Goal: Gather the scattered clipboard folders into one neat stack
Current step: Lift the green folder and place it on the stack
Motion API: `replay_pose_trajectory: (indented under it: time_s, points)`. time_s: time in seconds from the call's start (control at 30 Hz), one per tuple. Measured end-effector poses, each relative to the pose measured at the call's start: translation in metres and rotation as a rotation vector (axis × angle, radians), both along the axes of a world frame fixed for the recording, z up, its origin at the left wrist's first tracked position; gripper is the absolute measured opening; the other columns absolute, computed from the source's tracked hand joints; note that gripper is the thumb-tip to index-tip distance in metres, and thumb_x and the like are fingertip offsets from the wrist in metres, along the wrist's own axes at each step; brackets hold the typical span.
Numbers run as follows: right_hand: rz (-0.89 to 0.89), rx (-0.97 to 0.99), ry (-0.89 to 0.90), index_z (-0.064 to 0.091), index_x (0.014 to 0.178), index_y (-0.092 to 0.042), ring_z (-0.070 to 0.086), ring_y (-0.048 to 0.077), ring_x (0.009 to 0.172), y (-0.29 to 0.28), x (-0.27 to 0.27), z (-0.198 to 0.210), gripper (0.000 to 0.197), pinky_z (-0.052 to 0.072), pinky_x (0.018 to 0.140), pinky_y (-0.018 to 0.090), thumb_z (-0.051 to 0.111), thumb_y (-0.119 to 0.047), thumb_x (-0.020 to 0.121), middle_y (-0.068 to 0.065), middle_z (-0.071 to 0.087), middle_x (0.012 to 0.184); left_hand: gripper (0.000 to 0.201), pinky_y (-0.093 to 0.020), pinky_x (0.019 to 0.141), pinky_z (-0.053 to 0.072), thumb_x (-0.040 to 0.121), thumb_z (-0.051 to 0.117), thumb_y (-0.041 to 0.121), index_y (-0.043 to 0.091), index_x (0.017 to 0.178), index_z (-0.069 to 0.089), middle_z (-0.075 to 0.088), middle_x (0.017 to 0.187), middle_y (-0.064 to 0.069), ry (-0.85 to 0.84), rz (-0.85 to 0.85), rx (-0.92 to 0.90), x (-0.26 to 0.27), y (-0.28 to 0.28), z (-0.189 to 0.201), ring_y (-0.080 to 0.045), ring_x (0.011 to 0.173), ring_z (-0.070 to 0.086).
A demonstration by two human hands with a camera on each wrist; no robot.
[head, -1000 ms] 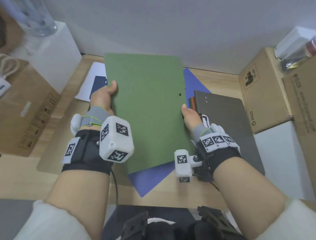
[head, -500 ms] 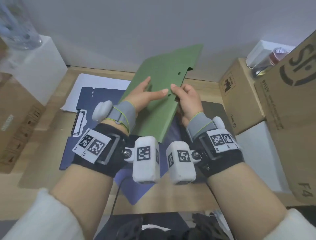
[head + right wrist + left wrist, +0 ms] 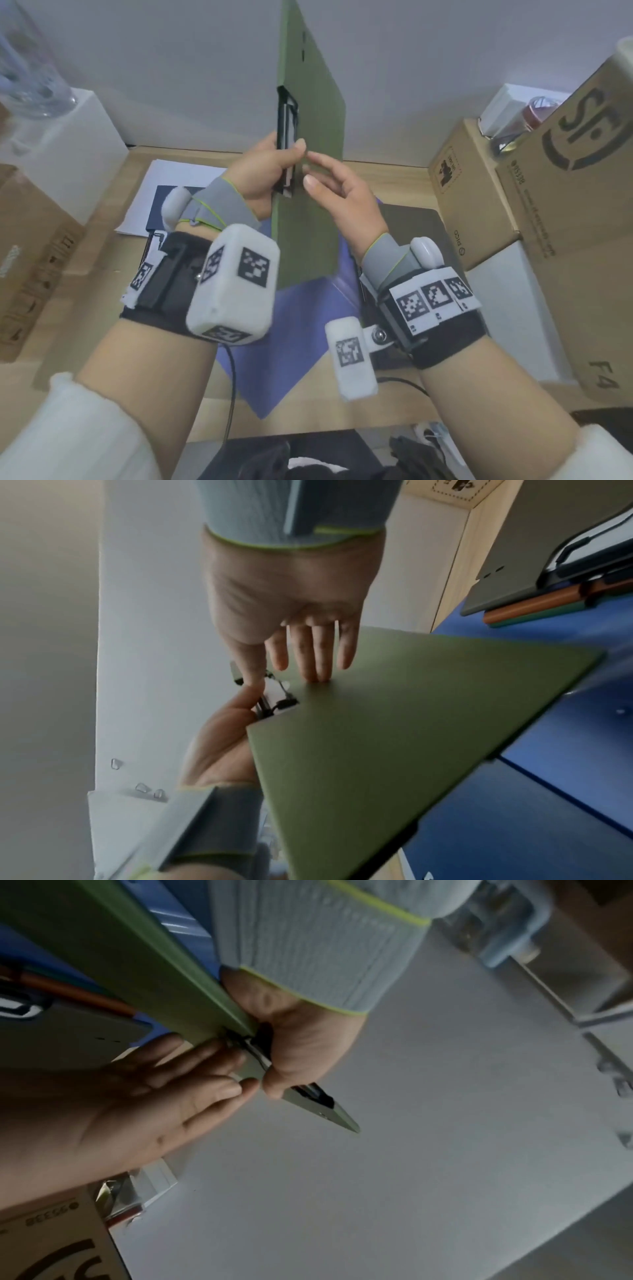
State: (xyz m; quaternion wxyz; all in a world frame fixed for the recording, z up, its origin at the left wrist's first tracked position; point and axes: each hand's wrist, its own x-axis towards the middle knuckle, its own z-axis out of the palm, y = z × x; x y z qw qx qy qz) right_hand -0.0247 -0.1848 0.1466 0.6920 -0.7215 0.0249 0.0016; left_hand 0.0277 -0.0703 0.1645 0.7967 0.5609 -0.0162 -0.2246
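Note:
A green clipboard folder [image 3: 310,113] stands upright on edge above the desk, almost edge-on in the head view. My left hand [image 3: 285,154] grips its edge at the metal clip [image 3: 276,696], thumb on one side. My right hand [image 3: 308,173] has straight fingers touching the folder's face [image 3: 394,737]. Beneath them a blue folder [image 3: 301,329] lies on the desk. At the right a grey folder [image 3: 414,233] lies on top of an orange folder [image 3: 534,603] and a teal one. A navy clipboard [image 3: 161,202] lies at the left on white paper.
Cardboard boxes [image 3: 479,205] [image 3: 582,212] crowd the desk's right side. A white box [image 3: 68,144] and another cardboard box [image 3: 27,260] stand at the left. The wall is close behind. A black cable [image 3: 230,383] hangs over the desk's near edge.
The green folder has swung from lying flat to standing upright on edge. My left hand has moved to the clip edge. My right hand has let go and now touches with straight fingers.

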Motion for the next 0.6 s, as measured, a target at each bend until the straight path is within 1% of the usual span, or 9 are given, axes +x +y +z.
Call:
replay_pose_trajectory:
  time_s: [0.07, 0.13, 0.17, 0.27, 0.4, 0.43, 0.5, 0.53, 0.6]
  points:
    - [0.077, -0.005, -0.002, 0.046, 0.136, -0.007, 0.033, 0.017, 0.141, -0.003, -0.002, -0.003, 0.047, 0.025, 0.118, 0.032, 0.055, -0.005, 0.09, 0.009, 0.041, 0.148, 0.021, -0.028, 0.061, 0.058, 0.101, 0.034, 0.021, 0.011, 0.118, 0.039, 0.055, 0.09, -0.01, 0.081, -0.012, -0.135, 0.001, -0.003, -0.008, -0.02, 0.077, 0.061]
    - [0.136, -0.179, -0.041, 0.041, 0.14, -0.016, 0.01, 0.016, 0.148, -0.002, -0.004, -0.006, 0.054, 0.008, 0.121, 0.033, 0.058, -0.013, 0.089, 0.001, 0.025, 0.157, 0.036, -0.034, 0.068, 0.061, 0.1, 0.032, 0.033, 0.012, 0.128, 0.041, 0.057, 0.11, -0.016, 0.211, -0.032, -0.289, -0.002, -0.006, -0.015, -0.024, 0.086, 0.067]
    - [0.135, -0.311, -0.054, 0.039, 0.141, -0.021, 0.004, 0.015, 0.149, -0.005, -0.005, -0.008, 0.057, 0.002, 0.119, 0.033, 0.06, -0.019, 0.088, -0.002, 0.021, 0.158, 0.043, -0.036, 0.068, 0.061, 0.099, 0.03, 0.039, 0.01, 0.126, 0.046, 0.06, 0.112, -0.017, 0.277, -0.057, -0.345, -0.005, -0.011, -0.019, -0.024, 0.087, 0.07]
    - [0.069, -0.598, -0.014, 0.034, 0.143, -0.029, 0.003, 0.014, 0.149, -0.021, -0.005, -0.018, 0.065, -0.001, 0.119, 0.039, 0.063, -0.035, 0.085, -0.008, 0.018, 0.159, 0.05, -0.033, 0.066, 0.061, 0.099, 0.022, 0.046, 0.009, 0.099, 0.056, 0.067, 0.098, -0.011, 0.398, -0.07, -0.37, -0.013, -0.035, -0.032, -0.02, 0.075, 0.073]
    - [0.046, -0.444, 0.25, 0.033, 0.144, -0.027, 0.004, 0.016, 0.149, -0.051, -0.013, -0.054, 0.067, 0.007, 0.121, 0.046, 0.061, -0.041, 0.084, -0.004, 0.016, 0.16, 0.047, -0.036, 0.096, 0.043, 0.1, 0.022, 0.043, 0.008, 0.103, 0.054, 0.058, 0.109, -0.014, 0.536, -0.067, -0.255, -0.023, -0.07, -0.065, -0.022, 0.095, 0.059]
    - [0.039, -0.414, 0.316, 0.031, 0.145, -0.026, 0.002, 0.016, 0.149, -0.058, -0.017, -0.065, 0.068, 0.007, 0.121, 0.046, 0.061, -0.04, 0.085, -0.005, 0.014, 0.16, 0.048, -0.037, 0.095, 0.043, 0.1, 0.023, 0.043, 0.008, 0.102, 0.056, 0.062, 0.104, -0.013, 0.577, -0.096, -0.236, -0.028, -0.074, -0.073, -0.023, 0.097, 0.058]
    - [0.013, -0.451, 0.411, 0.027, 0.146, -0.026, -0.003, 0.016, 0.149, -0.076, -0.023, -0.086, 0.07, 0.005, 0.12, 0.048, 0.061, -0.036, 0.085, -0.009, 0.009, 0.16, 0.049, -0.037, 0.08, 0.046, 0.1, 0.026, 0.044, 0.008, 0.096, 0.059, 0.071, 0.089, -0.012, 0.664, -0.155, -0.236, -0.039, -0.087, -0.084, -0.027, 0.102, 0.057]
    - [0.006, -0.478, 0.439, 0.027, 0.146, -0.028, -0.005, 0.016, 0.149, -0.084, -0.026, -0.095, 0.071, 0.004, 0.12, 0.051, 0.061, -0.034, 0.084, -0.01, 0.007, 0.16, 0.047, -0.036, 0.074, 0.046, 0.1, 0.026, 0.042, 0.008, 0.093, 0.059, 0.072, 0.089, -0.011, 0.692, -0.161, -0.249, -0.047, -0.093, -0.083, -0.027, 0.109, 0.055]
    - [0.03, -0.544, 0.477, 0.025, 0.146, -0.031, -0.008, 0.017, 0.149, -0.095, -0.03, -0.104, 0.073, 0.001, 0.119, 0.054, 0.062, -0.035, 0.083, -0.012, 0.006, 0.16, 0.044, -0.034, 0.068, 0.045, 0.101, 0.027, 0.038, 0.009, 0.095, 0.06, 0.066, 0.106, -0.011, 0.717, -0.134, -0.236, -0.057, -0.101, -0.082, -0.027, 0.126, 0.049]
